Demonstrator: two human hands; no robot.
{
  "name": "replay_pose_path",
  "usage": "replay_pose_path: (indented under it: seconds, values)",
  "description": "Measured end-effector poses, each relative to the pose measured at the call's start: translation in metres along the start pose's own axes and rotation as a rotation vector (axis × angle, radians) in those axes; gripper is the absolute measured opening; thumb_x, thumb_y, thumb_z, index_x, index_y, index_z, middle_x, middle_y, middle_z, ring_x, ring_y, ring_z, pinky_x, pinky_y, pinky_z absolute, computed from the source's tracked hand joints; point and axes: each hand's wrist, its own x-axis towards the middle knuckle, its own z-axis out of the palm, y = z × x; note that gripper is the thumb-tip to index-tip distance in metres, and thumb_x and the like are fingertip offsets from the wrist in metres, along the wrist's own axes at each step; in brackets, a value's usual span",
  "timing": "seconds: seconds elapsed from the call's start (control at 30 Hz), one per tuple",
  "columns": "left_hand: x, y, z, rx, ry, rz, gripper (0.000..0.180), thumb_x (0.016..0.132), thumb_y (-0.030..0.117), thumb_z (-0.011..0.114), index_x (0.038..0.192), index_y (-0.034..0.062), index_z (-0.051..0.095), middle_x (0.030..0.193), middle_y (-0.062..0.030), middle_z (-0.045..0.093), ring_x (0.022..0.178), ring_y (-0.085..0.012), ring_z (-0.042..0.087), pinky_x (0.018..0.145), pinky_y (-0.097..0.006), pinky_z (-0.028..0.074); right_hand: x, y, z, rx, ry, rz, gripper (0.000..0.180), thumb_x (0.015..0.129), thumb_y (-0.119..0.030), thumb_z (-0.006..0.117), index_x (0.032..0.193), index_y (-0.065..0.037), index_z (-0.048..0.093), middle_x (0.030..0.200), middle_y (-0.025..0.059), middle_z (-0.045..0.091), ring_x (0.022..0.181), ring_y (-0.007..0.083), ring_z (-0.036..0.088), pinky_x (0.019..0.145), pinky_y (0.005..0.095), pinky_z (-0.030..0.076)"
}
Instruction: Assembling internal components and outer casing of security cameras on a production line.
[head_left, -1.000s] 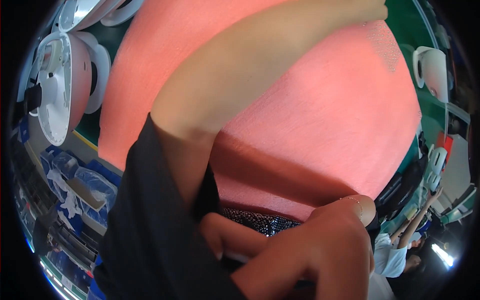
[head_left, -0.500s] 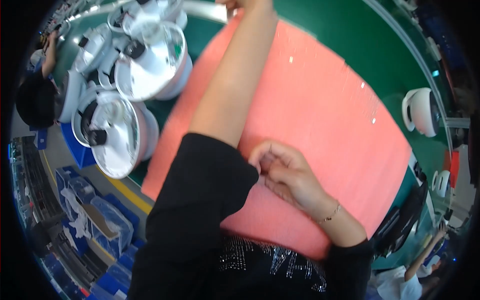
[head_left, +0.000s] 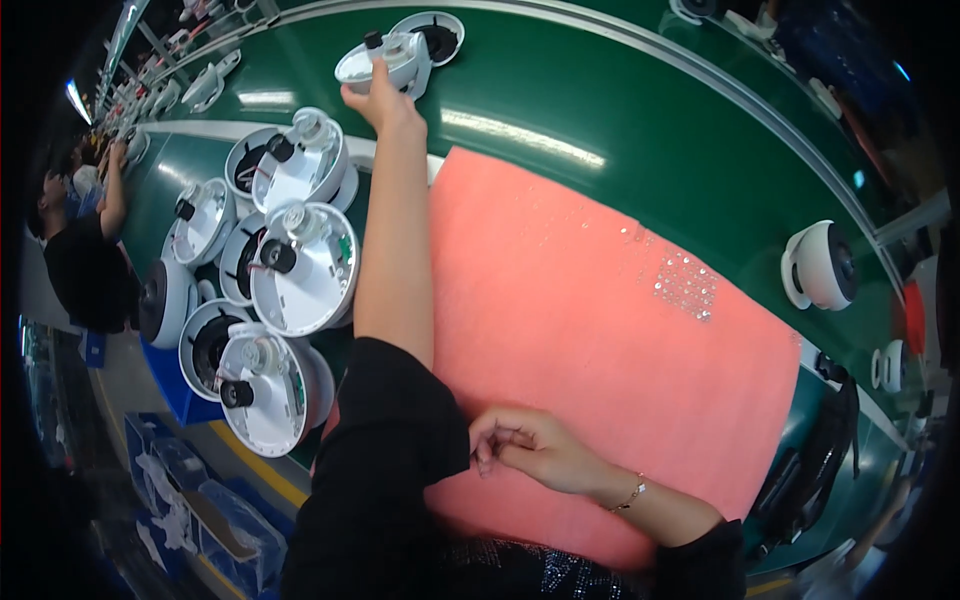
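Note:
My left hand [head_left: 388, 103] reaches far forward across the green surface and grips the near rim of a white round appliance housing [head_left: 400, 68], with a black knob-like part and a clear part inside. Its fingers are partly hidden by the housing. Just behind that housing sits its round part with a black inside [head_left: 438, 40]. My right hand [head_left: 530, 450] hovers above the pink mat [head_left: 590, 380], near my left sleeve. Its fingers curl loosely inward, and nothing shows in them.
Several open white housings [head_left: 305, 290] crowd the left side of the green table [head_left: 520, 70]. A white rounded unit [head_left: 822, 265] stands at the right. A black bag [head_left: 815, 460] lies beside the mat. Blue bins [head_left: 190, 480] stand on the floor at lower left, and a co-worker [head_left: 85, 250] is beyond.
The view has shifted, so the far table and the held housing now show. The left hand, earlier cut off at the top edge, is now visible on the housing. The right hand remains curled.

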Motion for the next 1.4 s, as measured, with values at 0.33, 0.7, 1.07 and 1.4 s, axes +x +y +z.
replay_pose_path:
  seconds: [0.33, 0.7, 1.07, 1.4]
  values:
    - [-0.011, 0.005, -0.004, 0.064, -0.086, -0.151, 0.062, 0.074, 0.022, 0.062, 0.128, 0.0111, 0.033, 0.118, -0.0139, 0.043, 0.107, -0.0294, 0.047, 0.087, -0.041, 0.041, 0.003, -0.001, -0.005, -0.057, -0.043, -0.067, 0.024, 0.077, 0.009, 0.036, 0.094, 0.0, 0.051, 0.076, 0.0028, 0.049, 0.072, 0.0082, 0.048, 0.068, 0.0224, 0.043]
    - [-0.099, 0.047, 0.052, 0.369, -0.681, -0.604, 0.064, 0.072, 0.048, 0.056, 0.117, 0.0042, 0.042, 0.091, -0.0275, 0.055, 0.073, -0.0266, 0.062, 0.063, -0.028, 0.054, -0.049, -0.084, -0.017, -1.686, 1.06, -0.708, 0.069, 0.066, -0.006, 0.063, 0.128, -0.011, 0.035, 0.119, 0.0205, 0.032, 0.109, 0.0367, 0.036, 0.09, 0.0458, 0.034]
    - [-0.211, 0.062, 0.083, 0.519, -1.211, -0.871, 0.049, 0.081, 0.042, 0.042, 0.106, 0.0011, 0.051, 0.083, -0.0113, 0.062, 0.061, -0.0178, 0.063, 0.05, -0.027, 0.052, -0.161, -0.077, -0.027, -2.37, 1.349, -0.904, 0.03, 0.052, 0.004, 0.066, 0.077, -0.011, 0.059, 0.111, 0.0113, 0.048, 0.108, 0.0376, 0.033, 0.087, 0.0442, 0.037]
    - [-0.282, 0.028, 0.046, 0.559, -2.636, -1.231, 0.032, 0.083, 0.018, 0.054, 0.103, -0.0075, 0.057, 0.093, -0.0067, 0.062, 0.088, -0.0102, 0.054, 0.079, -0.026, 0.043, -0.17, -0.063, 0.027, -0.318, 0.817, -0.342, 0.039, 0.088, -0.025, 0.049, 0.115, 0.002, 0.044, 0.102, 0.0066, 0.054, 0.094, 0.0116, 0.053, 0.077, 0.0249, 0.045]
